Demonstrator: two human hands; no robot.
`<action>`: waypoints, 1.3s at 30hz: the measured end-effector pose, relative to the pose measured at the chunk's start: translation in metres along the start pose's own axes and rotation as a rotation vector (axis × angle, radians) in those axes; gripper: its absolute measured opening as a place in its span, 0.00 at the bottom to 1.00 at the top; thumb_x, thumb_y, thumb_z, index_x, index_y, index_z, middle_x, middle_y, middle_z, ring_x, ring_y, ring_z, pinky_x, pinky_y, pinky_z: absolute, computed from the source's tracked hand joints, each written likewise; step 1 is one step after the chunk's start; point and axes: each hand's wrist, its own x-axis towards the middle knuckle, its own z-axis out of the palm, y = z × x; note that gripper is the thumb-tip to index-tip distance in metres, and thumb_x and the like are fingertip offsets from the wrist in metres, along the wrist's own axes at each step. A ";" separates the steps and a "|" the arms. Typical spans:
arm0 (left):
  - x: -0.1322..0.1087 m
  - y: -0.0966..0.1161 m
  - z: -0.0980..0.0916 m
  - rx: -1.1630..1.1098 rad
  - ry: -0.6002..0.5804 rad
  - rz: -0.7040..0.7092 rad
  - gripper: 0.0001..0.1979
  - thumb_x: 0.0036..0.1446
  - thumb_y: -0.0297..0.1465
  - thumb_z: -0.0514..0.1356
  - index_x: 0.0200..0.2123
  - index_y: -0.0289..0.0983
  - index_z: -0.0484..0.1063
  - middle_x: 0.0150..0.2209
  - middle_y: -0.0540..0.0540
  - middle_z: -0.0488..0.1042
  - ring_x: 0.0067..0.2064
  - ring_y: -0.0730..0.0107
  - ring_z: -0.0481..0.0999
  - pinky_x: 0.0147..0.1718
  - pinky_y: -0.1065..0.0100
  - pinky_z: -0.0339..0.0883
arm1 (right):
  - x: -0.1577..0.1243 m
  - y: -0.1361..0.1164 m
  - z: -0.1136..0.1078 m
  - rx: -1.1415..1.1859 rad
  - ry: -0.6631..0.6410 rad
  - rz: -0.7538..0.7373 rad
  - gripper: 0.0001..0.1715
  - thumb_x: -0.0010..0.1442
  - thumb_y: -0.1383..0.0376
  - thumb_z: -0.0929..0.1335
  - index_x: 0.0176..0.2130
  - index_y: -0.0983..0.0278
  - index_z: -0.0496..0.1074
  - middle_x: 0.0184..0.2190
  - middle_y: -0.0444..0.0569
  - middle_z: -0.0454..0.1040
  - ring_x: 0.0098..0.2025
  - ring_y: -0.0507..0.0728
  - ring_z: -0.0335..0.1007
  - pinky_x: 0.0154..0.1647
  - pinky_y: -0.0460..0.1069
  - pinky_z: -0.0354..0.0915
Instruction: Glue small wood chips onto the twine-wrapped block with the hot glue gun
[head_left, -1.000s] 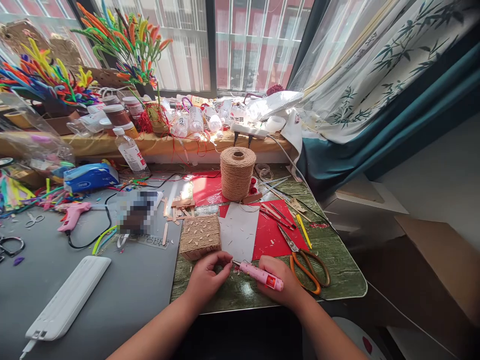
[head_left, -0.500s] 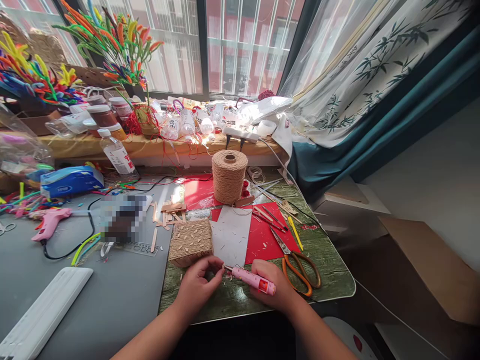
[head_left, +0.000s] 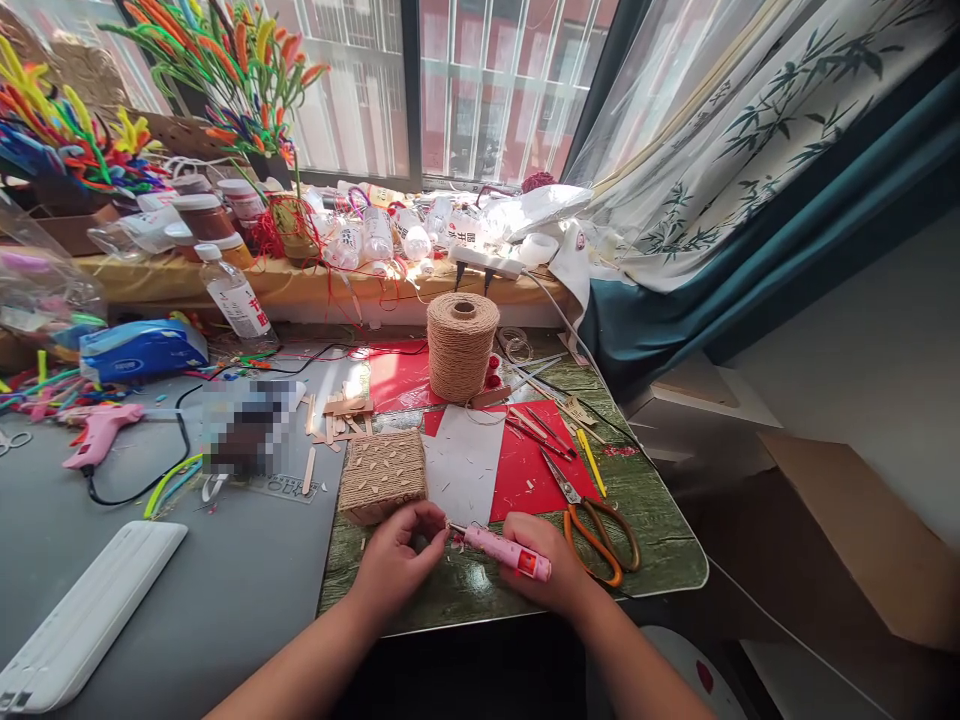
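Observation:
My right hand [head_left: 546, 560] is closed around a pink glue gun [head_left: 504, 548], whose metal nozzle points left. The fingers of my left hand [head_left: 405, 550] are pinched together at the nozzle's tip, around a small pale piece too tiny to name. Just beyond my left hand, almost touching it, sits a box wrapped in twine [head_left: 384, 472], with several small pale seed-shaped pieces on its top. To the right of my right hand lie scissors [head_left: 596, 535] with orange-brown handles, blades pointing away from me.
A large spool of twine [head_left: 463, 350] stands behind red sheets [head_left: 536, 475] and a grey-white sheet [head_left: 465, 465]. Wooden sticks [head_left: 345, 415] lie beside the box. A yellow craft knife [head_left: 591, 462] is at right. Another pink glue gun [head_left: 105, 435] rests at left, its cord trailing.
The view has shifted slightly. Both hands stay almost in place, with the glue gun's nozzle still at my left fingertips.

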 end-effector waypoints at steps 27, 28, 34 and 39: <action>-0.003 -0.004 -0.001 0.031 0.018 0.008 0.11 0.61 0.36 0.66 0.45 0.39 0.76 0.39 0.46 0.82 0.39 0.65 0.82 0.42 0.65 0.78 | 0.000 0.000 -0.001 -0.006 -0.015 -0.019 0.11 0.53 0.72 0.68 0.29 0.60 0.61 0.26 0.41 0.64 0.27 0.53 0.59 0.30 0.48 0.53; -0.002 -0.004 -0.001 0.030 0.019 0.006 0.11 0.61 0.36 0.66 0.46 0.39 0.77 0.39 0.46 0.82 0.39 0.65 0.83 0.42 0.65 0.78 | 0.000 0.000 -0.001 -0.005 -0.015 -0.022 0.11 0.53 0.72 0.68 0.29 0.60 0.61 0.26 0.41 0.64 0.27 0.53 0.59 0.30 0.48 0.53; -0.001 0.001 -0.003 0.084 0.006 0.017 0.10 0.61 0.36 0.65 0.45 0.39 0.79 0.40 0.45 0.84 0.40 0.64 0.83 0.42 0.64 0.79 | 0.002 -0.001 0.000 0.004 -0.005 -0.024 0.11 0.52 0.72 0.68 0.29 0.59 0.61 0.25 0.41 0.64 0.27 0.53 0.59 0.29 0.47 0.53; 0.000 0.004 -0.004 0.112 0.011 0.027 0.09 0.61 0.36 0.65 0.43 0.40 0.80 0.39 0.46 0.84 0.39 0.64 0.83 0.42 0.65 0.79 | 0.002 -0.001 0.000 -0.008 0.011 -0.023 0.11 0.51 0.72 0.68 0.28 0.59 0.61 0.25 0.41 0.64 0.26 0.53 0.59 0.29 0.48 0.53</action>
